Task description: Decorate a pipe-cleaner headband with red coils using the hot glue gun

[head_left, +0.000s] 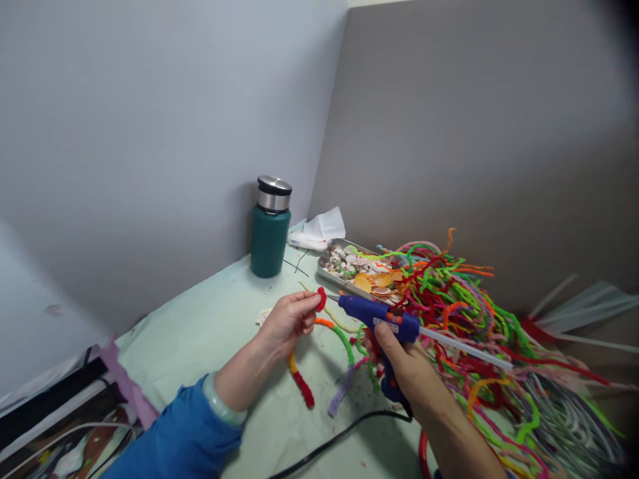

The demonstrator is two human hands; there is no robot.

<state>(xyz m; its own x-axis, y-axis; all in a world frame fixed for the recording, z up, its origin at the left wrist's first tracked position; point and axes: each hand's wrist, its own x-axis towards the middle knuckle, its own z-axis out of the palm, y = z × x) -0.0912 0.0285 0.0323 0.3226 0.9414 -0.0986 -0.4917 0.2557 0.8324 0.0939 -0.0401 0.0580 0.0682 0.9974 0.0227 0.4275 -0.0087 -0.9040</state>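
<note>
Left hand (289, 319) pinches fuzzy red pipe-cleaner coil (321, 299); right hand (404, 369) grips smooth blue plastic glue gun (382, 319), nozzle touching coil.

a green flask (269, 241) with a steel lid stands in the corner of the pale surface (200, 332), near crumpled white tissue (319, 230) and a metal tray (333, 247) of shells.
</note>
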